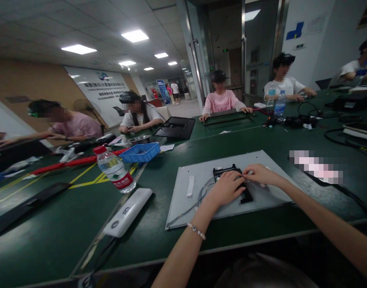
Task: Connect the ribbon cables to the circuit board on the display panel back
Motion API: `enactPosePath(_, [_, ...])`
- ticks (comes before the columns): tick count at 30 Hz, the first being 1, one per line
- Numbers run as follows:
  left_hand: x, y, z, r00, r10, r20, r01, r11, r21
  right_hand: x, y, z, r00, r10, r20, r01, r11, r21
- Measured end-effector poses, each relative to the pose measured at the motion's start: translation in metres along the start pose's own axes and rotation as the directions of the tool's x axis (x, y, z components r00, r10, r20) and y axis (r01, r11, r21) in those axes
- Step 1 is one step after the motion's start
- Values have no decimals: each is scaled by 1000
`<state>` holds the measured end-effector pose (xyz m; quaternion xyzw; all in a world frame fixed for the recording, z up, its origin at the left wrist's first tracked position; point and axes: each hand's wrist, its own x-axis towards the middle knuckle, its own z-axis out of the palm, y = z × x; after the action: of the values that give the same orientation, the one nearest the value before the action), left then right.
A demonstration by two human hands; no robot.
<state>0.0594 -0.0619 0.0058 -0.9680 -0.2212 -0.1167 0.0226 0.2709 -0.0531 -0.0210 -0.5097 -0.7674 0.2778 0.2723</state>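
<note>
A flat grey panel (180, 188) lies on the green table in front of me, with a black plastic bracket (247, 197) on its middle. Across the bracket rests my left hand (227, 187), its fingers stretched out and covering much of the part. My right hand (258, 174) is closed in a pinch at the bracket's right edge. Whatever sits between those fingertips is too small or hidden to make out. Thin grey cables (205, 192) run over the panel left of my left hand, near a white strip (190, 186).
To the left stand a red-capped water bottle (115, 170), a white power bank (129, 212) and a blue tray (140, 153). A long black bar (30, 206) lies farther left. On the right is a phone-like item (317, 168) with a cable. Several people sit around the table.
</note>
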Motion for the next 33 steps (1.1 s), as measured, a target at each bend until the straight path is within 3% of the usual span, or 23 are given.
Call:
enactPosePath(14, [1,0,1,1000,7,6,-7,1000,-13,-1,-3,-1,998,29,49,-28,999,-21])
enactPosePath(33, [1,-3,6,1000,25,-18,-25,999,-28,-4,-2,-3,1000,-8,-13,7,999,-49])
